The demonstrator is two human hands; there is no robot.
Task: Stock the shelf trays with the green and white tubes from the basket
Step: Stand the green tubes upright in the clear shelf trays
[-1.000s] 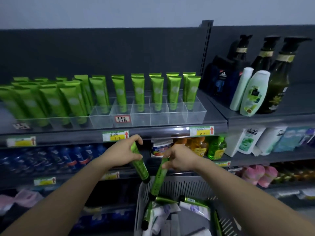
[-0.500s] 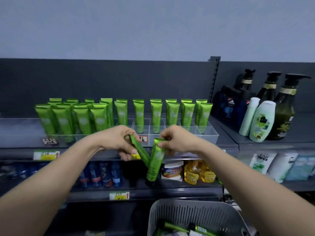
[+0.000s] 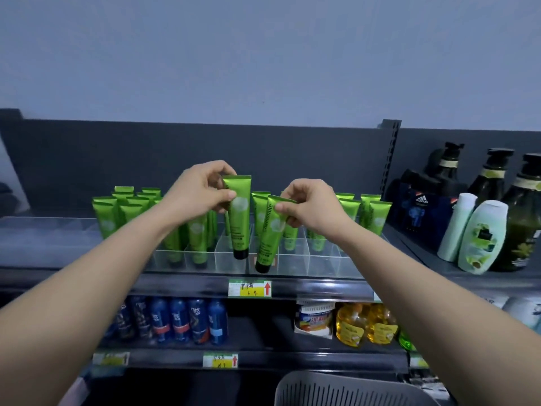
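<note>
My left hand (image 3: 202,193) pinches the crimped top of a green tube (image 3: 238,218) that hangs cap down over the clear divided shelf tray (image 3: 322,263). My right hand (image 3: 307,208) pinches a second green tube (image 3: 270,238), tilted, its black cap at the tray's front wall. Several green tubes (image 3: 117,213) stand upright in the tray's compartments at left and at the right (image 3: 371,215). The grey basket (image 3: 351,391) shows only its rim at the bottom; its contents are out of view.
Dark pump bottles (image 3: 491,177) and white and pale green bottles (image 3: 481,238) stand on the shelf to the right. Blue bottles (image 3: 181,322) and yellow pouches (image 3: 366,323) fill the shelf below. Price tags (image 3: 250,288) line the shelf edge.
Both hands rose from the basket to the top shelf, each carrying a green tube. The tubes now hang over the tray compartments, and the camera tilted upward.
</note>
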